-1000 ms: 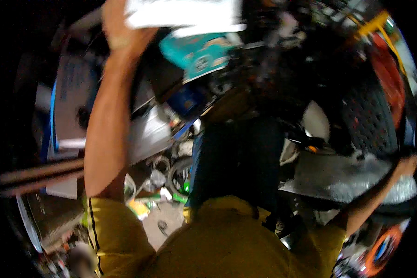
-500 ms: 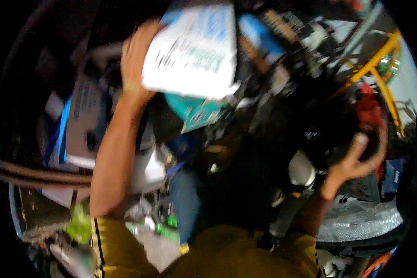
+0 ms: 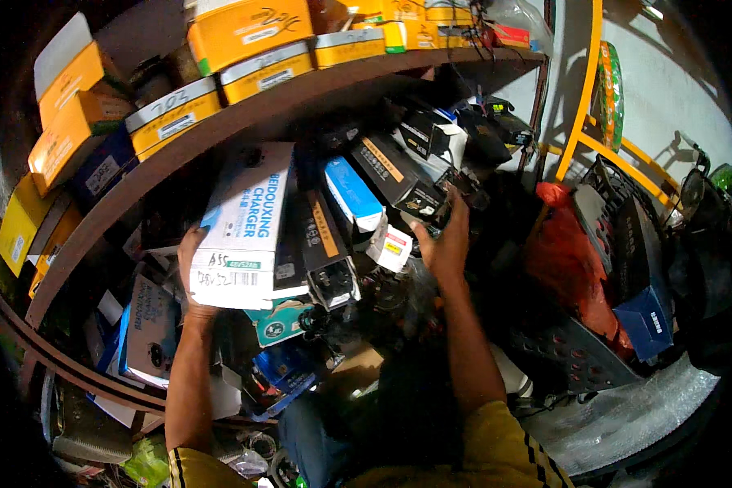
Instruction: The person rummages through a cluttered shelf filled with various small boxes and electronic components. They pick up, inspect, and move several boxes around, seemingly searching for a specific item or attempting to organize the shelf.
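Note:
My left hand (image 3: pixel 195 272) grips the lower left edge of a long white cardboard box (image 3: pixel 244 203) with blue print and handwriting on its end. The box is tilted over the shelf heap, and some of my fingers are hidden by it. My right hand (image 3: pixel 443 244) has its thumb and fingers apart beside the end of a black box (image 3: pixel 394 175); whether it touches that box I cannot tell. Between my hands lie a blue and white box (image 3: pixel 354 191), a black box with an orange stripe (image 3: pixel 325 248) and a small white carton (image 3: pixel 390 246). A teal box (image 3: pixel 281 323) sits below the white one.
A brown shelf edge (image 3: pixel 285 93) curves above my hands, with yellow boxes (image 3: pixel 252 32) lined on it. To the right, a dark perforated crate (image 3: pixel 577 350) holds a red bag (image 3: pixel 569 252) and a blue box (image 3: pixel 647 321). Beyond it rises a yellow frame (image 3: pixel 581 98).
My right hand has moved from beside the red bag to the boxes on the shelf. The left hand still holds the white box. My view has shifted, bringing the upper shelf into sight.

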Motion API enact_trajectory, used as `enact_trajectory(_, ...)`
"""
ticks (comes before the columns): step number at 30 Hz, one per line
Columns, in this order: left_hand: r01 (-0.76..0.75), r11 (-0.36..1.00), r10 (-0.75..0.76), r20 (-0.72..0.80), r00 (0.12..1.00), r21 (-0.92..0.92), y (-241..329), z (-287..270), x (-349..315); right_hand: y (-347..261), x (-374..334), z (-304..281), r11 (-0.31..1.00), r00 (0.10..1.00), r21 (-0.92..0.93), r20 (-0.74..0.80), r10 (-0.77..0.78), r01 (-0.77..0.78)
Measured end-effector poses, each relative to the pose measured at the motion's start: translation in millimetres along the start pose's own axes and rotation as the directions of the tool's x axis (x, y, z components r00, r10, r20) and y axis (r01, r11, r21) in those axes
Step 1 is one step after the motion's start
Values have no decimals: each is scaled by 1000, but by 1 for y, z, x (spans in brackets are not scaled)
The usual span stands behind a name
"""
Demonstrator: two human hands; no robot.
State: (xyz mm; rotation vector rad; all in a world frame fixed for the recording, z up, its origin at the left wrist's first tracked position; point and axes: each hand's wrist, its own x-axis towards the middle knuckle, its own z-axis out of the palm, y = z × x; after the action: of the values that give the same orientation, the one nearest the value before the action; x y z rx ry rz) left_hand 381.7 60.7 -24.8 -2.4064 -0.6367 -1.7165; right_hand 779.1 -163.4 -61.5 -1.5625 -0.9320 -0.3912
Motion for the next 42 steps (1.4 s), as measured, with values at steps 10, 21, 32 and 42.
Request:
enact_trajectory(10, 231, 874, -250, 11, 968, -428, 3, 7, -4, 51, 8, 16, 985, 980, -23, 98, 172, -171)
enact_trajectory(21, 141, 970, -110, 164, 980, -197, -57, -8, -28, 64, 11, 31, 985, 987, 80, 54, 151, -155)
enact_trajectory(32, 197, 954, -186, 68, 980, -228, -71, -10, -37, 60, 14, 35, 977, 981, 110, 84, 175, -184)
enact_trajectory(42, 120, 965, -115, 37, 993, -232, -48, -2, -32, 54, 18, 38, 971, 997, -237, 60, 43, -28)
